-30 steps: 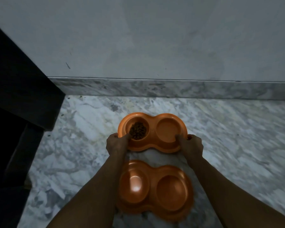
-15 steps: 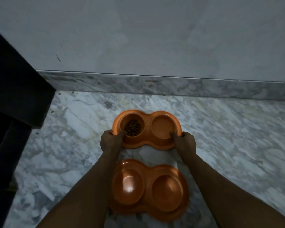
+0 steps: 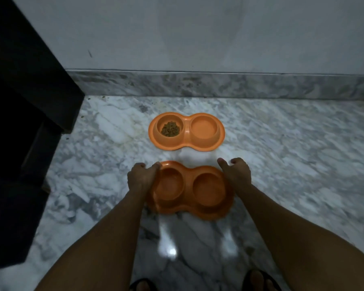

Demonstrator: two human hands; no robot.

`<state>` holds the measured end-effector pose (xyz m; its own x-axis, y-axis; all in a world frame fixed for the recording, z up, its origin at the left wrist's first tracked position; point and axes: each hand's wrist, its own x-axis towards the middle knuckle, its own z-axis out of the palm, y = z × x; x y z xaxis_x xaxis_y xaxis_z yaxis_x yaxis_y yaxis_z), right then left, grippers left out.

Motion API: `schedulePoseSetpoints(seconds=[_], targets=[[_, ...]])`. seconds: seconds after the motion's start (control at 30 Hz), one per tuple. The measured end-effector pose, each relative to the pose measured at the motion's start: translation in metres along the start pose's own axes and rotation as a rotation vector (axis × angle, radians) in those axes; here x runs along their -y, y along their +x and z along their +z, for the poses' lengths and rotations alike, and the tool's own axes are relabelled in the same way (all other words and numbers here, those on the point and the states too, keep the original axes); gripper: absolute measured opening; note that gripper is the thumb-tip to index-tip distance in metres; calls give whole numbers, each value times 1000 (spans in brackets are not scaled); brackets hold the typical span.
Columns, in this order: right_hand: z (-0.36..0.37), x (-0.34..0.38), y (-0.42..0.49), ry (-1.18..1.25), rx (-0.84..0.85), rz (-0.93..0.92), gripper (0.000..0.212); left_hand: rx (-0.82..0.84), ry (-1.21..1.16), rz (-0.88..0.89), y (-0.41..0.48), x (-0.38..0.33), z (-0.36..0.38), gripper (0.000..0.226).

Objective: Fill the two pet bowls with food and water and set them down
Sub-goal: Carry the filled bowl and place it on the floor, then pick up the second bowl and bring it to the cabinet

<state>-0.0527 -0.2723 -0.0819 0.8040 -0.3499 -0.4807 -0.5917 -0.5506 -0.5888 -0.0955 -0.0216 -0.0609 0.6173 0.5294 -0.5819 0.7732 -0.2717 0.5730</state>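
Observation:
Two orange double pet bowls sit on the marble floor. The far bowl stands alone near the wall, with brown kibble in its left cup; its right cup looks smooth, and I cannot tell whether it holds water. The near bowl is blurred, and both its cups look bare. My left hand curls over its left rim. My right hand closes on its right end, thumb pointing forward.
Dark furniture fills the left side, its corner close to the far bowl. A marble skirting and a grey wall run behind the bowls. My sandalled feet show at the bottom edge.
Both hands have let go of the far bowl with the kibble, which now rests on the floor. They have drawn back and taken hold of the near bowl's two ends.

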Motion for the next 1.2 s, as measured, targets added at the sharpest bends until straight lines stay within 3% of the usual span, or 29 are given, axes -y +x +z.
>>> schedulePoseSetpoints(seconds=[0.07,0.27,0.6,0.83,1.0,1.2], targets=[[1,-16,-14,-11,12,37,69,21,28,-7,-12,17,-1,83],[10,-52,-54,-99,33,141,66,-9,79,37,-43,42,5,64],[3,-40,-66,-71,-17,87,47,-51,51,2,-54,36,-3,34],[-111,59,-169,-33,-1,93,39,-42,-27,-81,-171,-46,-115,36],[-225,179,-273,-11,13,53,37,-81,-131,-69,-293,-145,-240,21],[-347,310,-393,39,17,-33,30,-184,-193,-79,-426,-240,-379,22]])
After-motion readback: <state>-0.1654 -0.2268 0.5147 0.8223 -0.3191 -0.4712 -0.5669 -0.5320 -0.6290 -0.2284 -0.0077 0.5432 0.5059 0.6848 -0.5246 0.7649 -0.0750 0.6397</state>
